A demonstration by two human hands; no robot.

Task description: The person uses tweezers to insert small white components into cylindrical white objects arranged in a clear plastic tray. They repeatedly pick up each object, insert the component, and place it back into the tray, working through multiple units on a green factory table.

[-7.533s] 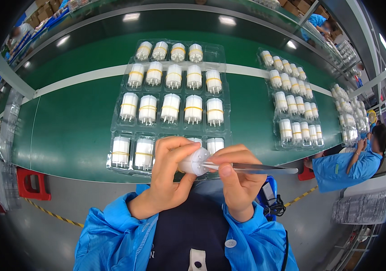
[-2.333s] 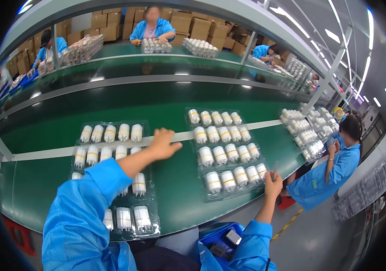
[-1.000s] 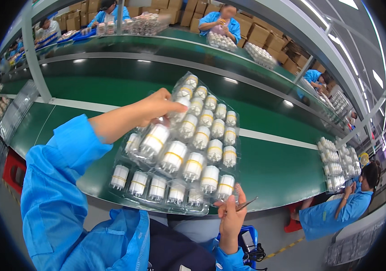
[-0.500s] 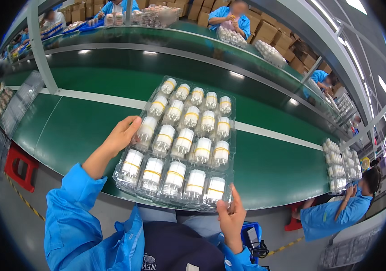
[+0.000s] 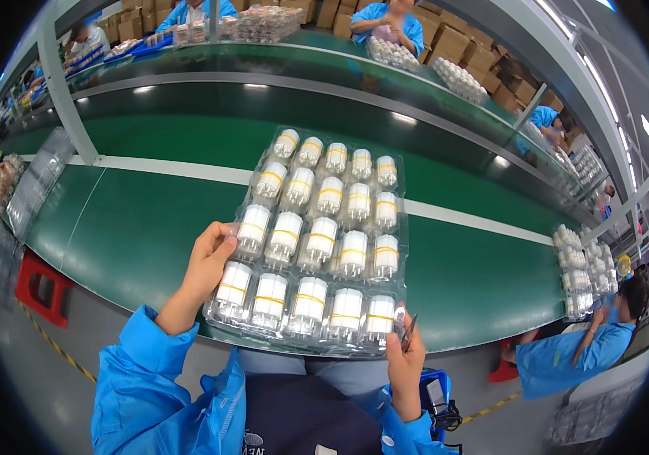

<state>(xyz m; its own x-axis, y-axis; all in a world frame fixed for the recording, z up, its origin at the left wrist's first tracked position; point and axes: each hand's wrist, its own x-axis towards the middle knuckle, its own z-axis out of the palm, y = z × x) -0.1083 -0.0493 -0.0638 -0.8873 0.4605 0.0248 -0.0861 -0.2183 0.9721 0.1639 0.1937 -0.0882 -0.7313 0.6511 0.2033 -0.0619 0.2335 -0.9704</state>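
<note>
A clear plastic blister tray lies before me, its near edge at the table's front edge. White cylinders fill its pockets in several rows, each with a yellow band and metal prongs at the near end. My left hand is closed on the tray's left rim beside the second row from the front. At the near right corner, my right hand grips the rim, thumb on top. A thin dark pointed piece shows by its fingers; what it is I cannot make out.
Under the tray is a green worktop with a white strip. Stacked clear trays stand left, filled trays right. Red stools and a blue bin are below. Co-workers in blue sit across and at the right.
My left hand has slid slightly nearer along the tray's left rim. The tray and surroundings sit a little further right in the picture. The dark pointed piece now shows by my right hand.
</note>
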